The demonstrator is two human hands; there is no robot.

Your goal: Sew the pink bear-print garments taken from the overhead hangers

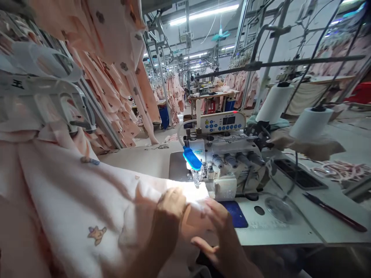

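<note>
Btm ctr: R hand, thumb spread, fingertips on edge of pink cloth; L hand curled atop, can't tell if pinching. Cloth, lower L to ctr, prob. soft, light, floppy; hold flat nr edge. Table gives room R, w/ pointed tool. Sewing machine beyond, mid-frame.

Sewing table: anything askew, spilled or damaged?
Pale cords right of the sewing machine lie in a loose tangle. Dark marks at the back of the tabletop may be wear. No spill shows.
</note>
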